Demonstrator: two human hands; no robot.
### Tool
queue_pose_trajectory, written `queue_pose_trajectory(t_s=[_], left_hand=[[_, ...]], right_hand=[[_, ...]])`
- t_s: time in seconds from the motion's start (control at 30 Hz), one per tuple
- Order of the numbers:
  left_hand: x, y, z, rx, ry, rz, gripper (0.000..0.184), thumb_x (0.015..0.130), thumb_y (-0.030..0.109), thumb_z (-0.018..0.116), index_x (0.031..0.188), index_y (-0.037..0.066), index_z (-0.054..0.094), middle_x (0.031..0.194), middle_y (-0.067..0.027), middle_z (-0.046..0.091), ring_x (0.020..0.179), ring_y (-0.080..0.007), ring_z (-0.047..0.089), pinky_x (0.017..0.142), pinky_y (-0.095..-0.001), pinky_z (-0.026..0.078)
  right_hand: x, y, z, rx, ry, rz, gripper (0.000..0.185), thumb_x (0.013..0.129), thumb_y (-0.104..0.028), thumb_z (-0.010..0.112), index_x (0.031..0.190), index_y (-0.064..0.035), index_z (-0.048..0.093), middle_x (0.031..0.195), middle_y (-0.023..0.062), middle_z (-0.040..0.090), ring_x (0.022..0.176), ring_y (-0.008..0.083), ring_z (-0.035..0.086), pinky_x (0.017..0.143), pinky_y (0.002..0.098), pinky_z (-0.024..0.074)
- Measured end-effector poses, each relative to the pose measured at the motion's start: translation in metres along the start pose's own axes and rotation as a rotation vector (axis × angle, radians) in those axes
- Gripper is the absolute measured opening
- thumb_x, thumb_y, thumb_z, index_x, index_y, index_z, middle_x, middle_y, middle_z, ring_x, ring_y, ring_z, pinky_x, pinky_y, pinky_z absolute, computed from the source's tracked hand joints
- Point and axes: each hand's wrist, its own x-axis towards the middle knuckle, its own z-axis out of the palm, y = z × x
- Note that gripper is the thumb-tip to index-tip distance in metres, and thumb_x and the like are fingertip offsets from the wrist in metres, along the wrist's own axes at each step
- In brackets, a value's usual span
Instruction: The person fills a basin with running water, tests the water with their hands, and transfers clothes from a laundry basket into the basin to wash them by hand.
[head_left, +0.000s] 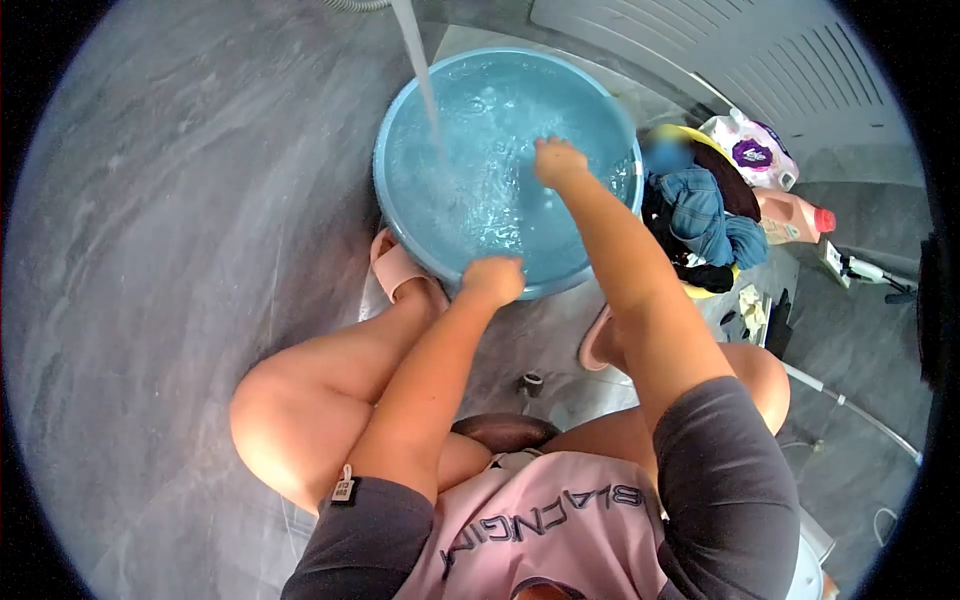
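Observation:
A large round blue basin [470, 180] holds clear, rippling water, and a stream of water [416, 62] falls into its left part. My left hand [494, 279] is at the basin's near rim, its fingers curled; whether anything is inside them is hidden. Over the right part of the water is my right hand [558, 162], with its fingers bent inward and their tips partly hidden. I cannot make out anything held in it.
Right of the basin stands a yellow tub [708, 293] heaped with dark clothes and blue denim [697, 212]. Beside it are a white and purple bag [752, 150] and a pink bottle with a red cap [790, 215]. A hose [850, 402] runs along the lower right.

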Motion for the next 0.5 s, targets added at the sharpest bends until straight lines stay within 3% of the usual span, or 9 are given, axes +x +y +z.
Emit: queue_pose_trajectory(t_s=[0.03, 0.1, 0.17, 0.23, 0.43, 0.5], left_hand=[[0.001, 0.001, -0.001, 0.028, -0.033, 0.000, 0.029, 0.084, 0.026, 0.046, 0.102, 0.011, 0.063, 0.101, -0.0155, 0.065, 0.093, -0.0348, 0.062, 0.079, -0.0483, 0.049], [0.000, 0.003, -0.003, 0.053, -0.069, -0.002, 0.030, 0.084, 0.026, 0.045, 0.103, 0.010, 0.063, 0.102, -0.0160, 0.064, 0.094, -0.0347, 0.062, 0.080, -0.0485, 0.049], [-0.002, 0.005, -0.004, 0.083, -0.051, -0.005, 0.034, 0.085, 0.026, 0.044, 0.106, 0.007, 0.063, 0.106, -0.0155, 0.064, 0.098, -0.0317, 0.061, 0.083, -0.0450, 0.048], [0.001, 0.002, 0.000, 0.072, -0.044, -0.003, 0.034, 0.085, 0.025, 0.045, 0.107, 0.008, 0.063, 0.106, -0.0154, 0.064, 0.098, -0.0319, 0.062, 0.083, -0.0454, 0.048], [0.000, 0.005, -0.004, 0.049, -0.041, -0.031, 0.031, 0.084, 0.024, 0.047, 0.103, 0.008, 0.064, 0.104, -0.0145, 0.065, 0.095, -0.0327, 0.063, 0.081, -0.0456, 0.049], [0.001, 0.005, -0.002, 0.059, -0.036, -0.052, 0.030, 0.084, 0.024, 0.047, 0.101, 0.008, 0.065, 0.103, -0.0143, 0.066, 0.095, -0.0329, 0.063, 0.081, -0.0455, 0.049]], right_hand=[[0.004, -0.015, 0.002, 0.112, 0.187, 0.062, 0.039, 0.080, -0.015, 0.057, 0.118, -0.0062, 0.057, 0.125, 0.0146, 0.056, 0.114, 0.0291, 0.055, 0.094, 0.0453, 0.0449], [0.004, -0.050, 0.002, 0.206, 0.134, -0.052, 0.044, 0.080, -0.014, 0.053, 0.124, -0.0070, 0.051, 0.129, 0.0167, 0.051, 0.119, 0.0304, 0.050, 0.099, 0.0441, 0.0413], [0.018, -0.077, 0.034, 0.259, 0.114, -0.307, 0.041, 0.079, -0.018, 0.053, 0.119, -0.0084, 0.055, 0.116, 0.0200, 0.058, 0.109, 0.0347, 0.055, 0.096, 0.0429, 0.0434], [0.004, -0.101, 0.030, 0.217, -0.150, -0.482, 0.036, 0.079, -0.019, 0.054, 0.113, -0.0080, 0.059, 0.110, 0.0205, 0.061, 0.104, 0.0355, 0.057, 0.091, 0.0430, 0.0451], [-0.022, -0.080, 0.057, 0.188, -0.544, -0.727, 0.033, 0.078, -0.023, 0.057, 0.107, -0.0080, 0.062, 0.096, 0.0179, 0.066, 0.094, 0.0346, 0.061, 0.081, 0.0414, 0.0478], [-0.033, -0.050, 0.050, 0.180, -0.637, -0.586, 0.033, 0.079, -0.024, 0.057, 0.108, -0.0083, 0.063, 0.099, 0.0170, 0.066, 0.094, 0.0335, 0.062, 0.080, 0.0412, 0.0480]])
